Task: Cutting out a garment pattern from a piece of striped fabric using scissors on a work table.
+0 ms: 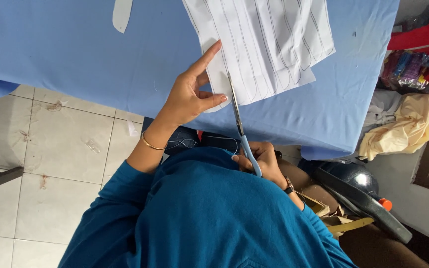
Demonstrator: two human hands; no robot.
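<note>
On the near edge of the blue-covered table [100,59], a white paper pattern sheet [269,39] lies flat, marked with long curved pencil lines running in parallel strips; its lower corner hangs close to the table edge. Left hand [189,92] rests on that corner, index finger stretched out along the sheet's left margin, thumb and remaining fingers curled and pinching the paper edge, so the hand grips the sheet rather than lying loose. A thin gold bangle [152,144] circles the left wrist. Right hand [261,161] sits below the table edge, close to the body, fingers clenched through the light-blue handles of a pair of scissors [239,121]; blades point up toward the sheet, tip reaching into the paper just right of the left thumb. Whether the blades are parted or closed I cannot tell. A dark watch [289,186] shows on the right wrist. Both arms wear teal sleeves [199,213]. Far left on the table, a small cut white paper piece [121,14] lies apart from the sheet. Right of the table, crumpled cream cloth [403,126] and red fabric [423,37] are heaped; below them a black helmet-like object [353,181]. Left of the table, tiled floor [50,164] with scattered threads.
</note>
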